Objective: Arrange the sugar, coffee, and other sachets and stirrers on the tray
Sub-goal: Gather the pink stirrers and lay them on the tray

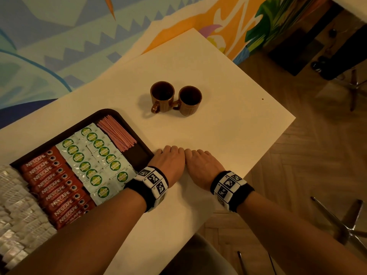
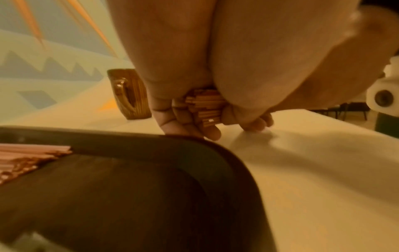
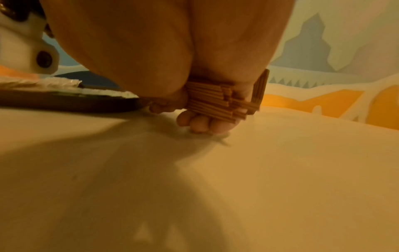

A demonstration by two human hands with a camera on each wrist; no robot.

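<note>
Left hand point(image 1: 170, 161) and right hand point(image 1: 202, 163) are seen side by side, knuckles up, on the tabletop point(image 1: 228, 120) just right of the tray point(image 1: 139, 155). From the head view only curled fingers are shown; what is held is hidden. In both wrist views a bundle of stirrers point(image 3: 209, 104) is seen gripped between the two hands, fingertips point(image 3: 199, 125) near the tabletop. On the tray, more stirrers point(image 1: 117, 132), green-label sachets point(image 1: 95, 159), red coffee sachets point(image 1: 57, 187) and white sachets point(image 1: 17, 213) are laid in rows. Two brown cups point(image 1: 175, 98) are stood beyond the hands.
</note>
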